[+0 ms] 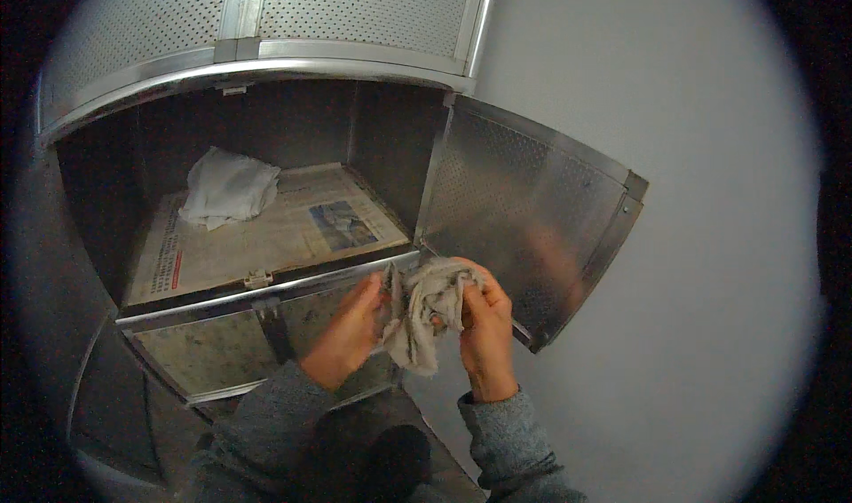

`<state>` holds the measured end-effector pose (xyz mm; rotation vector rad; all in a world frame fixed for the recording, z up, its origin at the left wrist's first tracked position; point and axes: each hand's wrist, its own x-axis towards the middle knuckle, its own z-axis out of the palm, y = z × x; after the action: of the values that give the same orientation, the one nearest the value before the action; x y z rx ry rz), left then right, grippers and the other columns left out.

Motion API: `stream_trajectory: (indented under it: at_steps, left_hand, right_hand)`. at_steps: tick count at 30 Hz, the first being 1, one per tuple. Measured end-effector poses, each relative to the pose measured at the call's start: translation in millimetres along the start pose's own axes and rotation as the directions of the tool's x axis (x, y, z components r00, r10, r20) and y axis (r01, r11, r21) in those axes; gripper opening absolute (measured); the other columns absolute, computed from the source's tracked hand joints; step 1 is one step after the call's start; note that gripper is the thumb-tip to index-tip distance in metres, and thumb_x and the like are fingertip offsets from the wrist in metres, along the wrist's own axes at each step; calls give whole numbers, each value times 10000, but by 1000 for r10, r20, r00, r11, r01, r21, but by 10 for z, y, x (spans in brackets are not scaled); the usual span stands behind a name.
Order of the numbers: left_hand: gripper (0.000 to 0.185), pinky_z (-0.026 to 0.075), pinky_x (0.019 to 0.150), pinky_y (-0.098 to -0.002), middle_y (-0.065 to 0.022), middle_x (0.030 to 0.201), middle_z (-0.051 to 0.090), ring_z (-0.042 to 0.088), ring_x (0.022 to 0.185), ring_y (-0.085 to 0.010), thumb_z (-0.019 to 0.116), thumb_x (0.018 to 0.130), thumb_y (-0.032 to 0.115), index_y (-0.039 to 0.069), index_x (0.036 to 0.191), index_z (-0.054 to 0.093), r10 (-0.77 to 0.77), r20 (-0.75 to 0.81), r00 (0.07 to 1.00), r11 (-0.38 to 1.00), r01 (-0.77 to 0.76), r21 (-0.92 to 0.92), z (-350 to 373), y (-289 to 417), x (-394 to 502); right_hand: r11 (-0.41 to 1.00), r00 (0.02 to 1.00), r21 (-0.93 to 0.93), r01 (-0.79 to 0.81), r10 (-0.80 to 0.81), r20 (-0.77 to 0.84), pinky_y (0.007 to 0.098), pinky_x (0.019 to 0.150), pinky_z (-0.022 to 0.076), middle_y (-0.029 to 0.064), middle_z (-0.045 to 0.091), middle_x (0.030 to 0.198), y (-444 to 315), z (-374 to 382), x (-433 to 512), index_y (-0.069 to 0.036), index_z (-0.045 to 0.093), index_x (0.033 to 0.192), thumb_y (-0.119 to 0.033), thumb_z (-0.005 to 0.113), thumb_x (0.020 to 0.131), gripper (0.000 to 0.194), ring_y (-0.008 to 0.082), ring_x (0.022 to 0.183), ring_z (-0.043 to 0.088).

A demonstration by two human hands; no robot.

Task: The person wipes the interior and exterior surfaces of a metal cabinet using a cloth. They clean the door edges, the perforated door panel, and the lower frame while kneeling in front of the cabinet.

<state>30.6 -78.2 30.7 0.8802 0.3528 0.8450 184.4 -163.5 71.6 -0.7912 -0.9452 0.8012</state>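
A crumpled, greyish-white cloth (426, 326) with dark stains hangs between my two hands, in front of a metal cabinet's lower compartment. My right hand (488, 323) grips its right side, with the fingers folded into the bunched fabric. At the cloth's left edge, my left hand (349, 326) pinches a fold between thumb and fingers; the hand is slightly blurred. Inside the compartment lies a folded white cloth (229, 187), towards the back left. Beneath it, printed newspaper (266, 236) lines the compartment floor.
The compartment's metal door (526, 216) with a perforated panel stands swung out to the right. Perforated panels (366, 10) form the upper cabinet section. A metal front rail (219, 303) with a small catch (258, 278) edges the compartment. A plain pale wall (679, 270) is at the right.
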Motion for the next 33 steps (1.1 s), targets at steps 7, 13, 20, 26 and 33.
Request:
stream_trajectory:
  at_steps: [7, 13, 20, 26, 33]
  left_hand:
    - [464, 453, 1004, -360, -93, 1327, 526, 529, 1219, -208, 575, 981, 190, 85, 1404, 414, 160, 129, 979, 985, -150, -86, 388, -371, -26]
    - [376, 485, 993, -398, -89, 1265, 600, 597, 1151, -231, 471, 978, 100, 82, 1353, 481, 68, 77, 995, 989, -57, -135, 323, -383, 99]
    - [367, 501, 941, -396, -94, 1224, 597, 580, 1138, -247, 559, 939, 89, 65, 1302, 507, 189, -110, 976, 958, -208, -199, 241, -243, 438]
    - [376, 509, 933, -414, -99, 1200, 605, 598, 1105, -265, 550, 929, 85, 62, 1301, 504, 342, -271, 900, 909, -390, -147, 106, -182, 712]
    - [424, 498, 889, -328, -105, 1137, 618, 606, 1020, -208, 640, 880, 11, 26, 1280, 501, 534, -306, 788, 825, -565, -14, 228, -317, 1144]
  right_hand:
    - [914, 988, -393, 105, -51, 145, 279, 837, 497, 66, 637, 1133, -224, -101, -205, -10, 551, 1300, -98, 545, 959, 353, 132, 987, 605]
    - [407, 791, -807, 428, -601, 116, 350, 951, 469, 150, 610, 1256, -514, -380, -552, -10, 575, 1272, 4, 568, 903, 369, 241, 1121, 597]
    - [172, 777, -893, 415, -579, 249, 404, 1045, 405, 190, 586, 1283, -538, -588, -447, 0, 594, 1233, 34, 559, 893, 343, 336, 1216, 546]
    - [138, 790, -925, 354, -574, 217, 396, 1048, 401, 173, 568, 1306, -497, -742, -349, -8, 587, 1241, 10, 556, 911, 332, 332, 1223, 535]
    - [-64, 763, -955, 289, -587, 271, 404, 1055, 403, 195, 560, 1311, -443, -837, -293, 10, 594, 1217, 40, 559, 897, 324, 349, 1240, 528]
